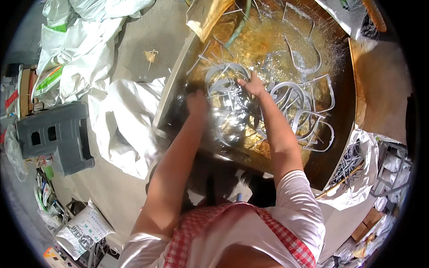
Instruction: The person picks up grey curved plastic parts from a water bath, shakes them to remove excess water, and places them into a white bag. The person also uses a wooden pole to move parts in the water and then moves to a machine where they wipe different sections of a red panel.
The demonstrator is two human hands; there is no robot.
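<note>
A shallow metal tub (176, 78) holds brownish water with pale, looped strips, perhaps plastic, lying in it. Between my hands is a curled bundle of these strips (229, 68), partly under the splashing, glinting water. My right hand (254, 85) is closed at the bundle's right edge, thumb toward its middle. At the bundle's left side, near the tub's left wall, my left hand (196, 102) is shaded and smeared, so its fingers cannot be made out. More looped strips (292, 98) lie just right of my right hand, and a thin bent strip (308, 69) rests farther back.
A green hose (240, 31) enters the tub at the back. To the left are white sacks (127, 120) and a grey plastic stool (58, 134). A white sack of thin grey scraps (351, 167) stands at the right, below a brown board (382, 89).
</note>
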